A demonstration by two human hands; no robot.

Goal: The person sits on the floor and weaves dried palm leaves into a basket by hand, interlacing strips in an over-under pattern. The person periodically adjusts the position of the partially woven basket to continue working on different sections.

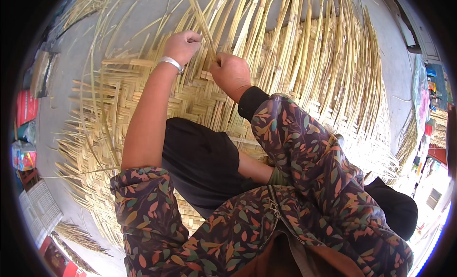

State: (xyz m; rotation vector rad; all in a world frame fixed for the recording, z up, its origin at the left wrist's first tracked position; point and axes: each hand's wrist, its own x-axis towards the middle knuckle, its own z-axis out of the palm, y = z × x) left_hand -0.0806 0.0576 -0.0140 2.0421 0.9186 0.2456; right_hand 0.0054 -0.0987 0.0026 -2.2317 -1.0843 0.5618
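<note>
One pale strip slants from the frame's top edge, left of centre, into the right hand, which I see pinching it low down. The left hand, a silvery bracelet at its wrist, sits just beside it, fingers curled; I cannot tell whether they hold anything. Below both spreads the woven mat, with loose strips fanning toward the upper right of the frame. I judge the strip light, springy and fairly smooth, stiff lengthwise but likely to split if kinked; I would pinch it flat across its width, close to the weave.
</note>
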